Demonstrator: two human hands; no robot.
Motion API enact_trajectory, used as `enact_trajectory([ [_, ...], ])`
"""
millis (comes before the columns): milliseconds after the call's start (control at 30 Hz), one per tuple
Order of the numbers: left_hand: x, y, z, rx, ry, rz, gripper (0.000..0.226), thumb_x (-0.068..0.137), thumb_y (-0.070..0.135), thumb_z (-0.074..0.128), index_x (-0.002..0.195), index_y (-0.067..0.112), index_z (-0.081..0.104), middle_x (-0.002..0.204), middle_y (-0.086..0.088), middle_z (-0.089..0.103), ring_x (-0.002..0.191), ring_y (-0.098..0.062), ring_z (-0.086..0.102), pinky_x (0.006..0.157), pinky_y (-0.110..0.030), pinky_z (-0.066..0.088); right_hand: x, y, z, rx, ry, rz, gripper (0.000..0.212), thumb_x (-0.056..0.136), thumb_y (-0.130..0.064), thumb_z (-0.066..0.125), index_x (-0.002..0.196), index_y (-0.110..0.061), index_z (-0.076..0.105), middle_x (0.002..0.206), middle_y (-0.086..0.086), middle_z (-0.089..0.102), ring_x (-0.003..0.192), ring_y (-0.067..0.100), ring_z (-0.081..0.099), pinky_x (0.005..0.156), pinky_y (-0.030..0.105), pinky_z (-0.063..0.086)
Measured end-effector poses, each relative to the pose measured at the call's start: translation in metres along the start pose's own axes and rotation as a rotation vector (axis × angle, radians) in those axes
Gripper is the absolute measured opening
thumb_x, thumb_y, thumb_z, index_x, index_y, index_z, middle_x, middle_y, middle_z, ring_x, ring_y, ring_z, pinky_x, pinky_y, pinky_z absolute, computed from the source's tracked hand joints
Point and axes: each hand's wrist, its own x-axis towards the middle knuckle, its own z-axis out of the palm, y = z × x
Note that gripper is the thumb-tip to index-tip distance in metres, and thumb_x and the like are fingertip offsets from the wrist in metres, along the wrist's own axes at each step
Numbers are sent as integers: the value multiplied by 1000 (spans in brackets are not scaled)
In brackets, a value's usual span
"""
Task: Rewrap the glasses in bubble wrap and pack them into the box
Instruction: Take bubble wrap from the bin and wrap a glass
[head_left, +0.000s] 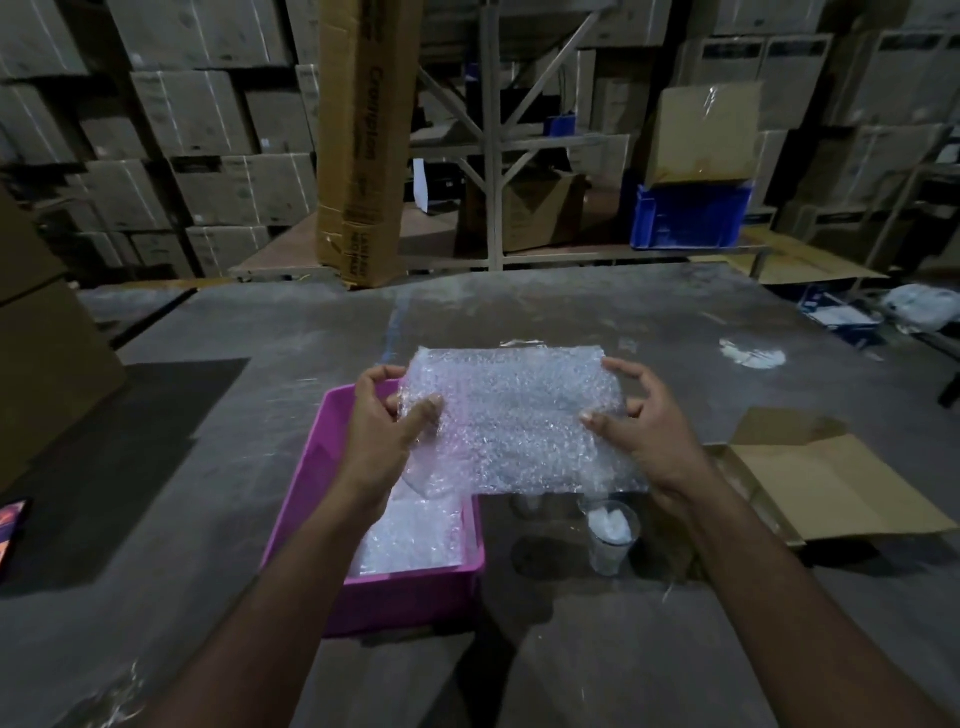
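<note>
A sheet of bubble wrap (514, 421) is held up flat above the grey table (208, 441). My left hand (384, 431) pinches its left edge and my right hand (639, 421) pinches its right edge. Under the sheet's near edge stands a clear glass (612, 538) with something white inside. A second glass (527, 504) is mostly hidden behind the sheet. A pink bin (317, 467) below my left hand holds more bubble wrap (415, 535). The open cardboard box (826, 483) lies to the right of my right hand.
A tall cardboard carton (363, 140) stands at the table's far edge. A blue crate (691, 215) and stacked boxes fill the shelves behind. A phone (10, 530) lies at the left edge. White scraps (753, 356) sit on the far right of the table.
</note>
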Motion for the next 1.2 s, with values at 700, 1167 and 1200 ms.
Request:
enact_trajectory([
  [700,3,-9,8,582,-119,242,28,69,44,85,85,27,70,77,4,65,62,-5,52,56,-25,45,-13,-17,-15,-550,78,-191,15,83,-21,80,93,-25,69,99,-7,62,90,11,63,72,21,53],
  [1167,-5,-15,45,591,-59,90,16,96,9,60,86,17,69,76,3,71,69,-16,67,60,-32,54,-42,-17,1,-562,-129,-353,22,77,-11,82,81,-26,65,90,-13,70,91,5,66,80,33,56],
  [1200,-5,-14,48,423,-61,-1,18,97,4,56,89,12,70,77,-1,73,69,-17,69,59,-29,56,-47,-8,5,-600,-184,-350,23,77,-9,81,82,-25,66,90,-14,70,90,4,65,80,30,55],
])
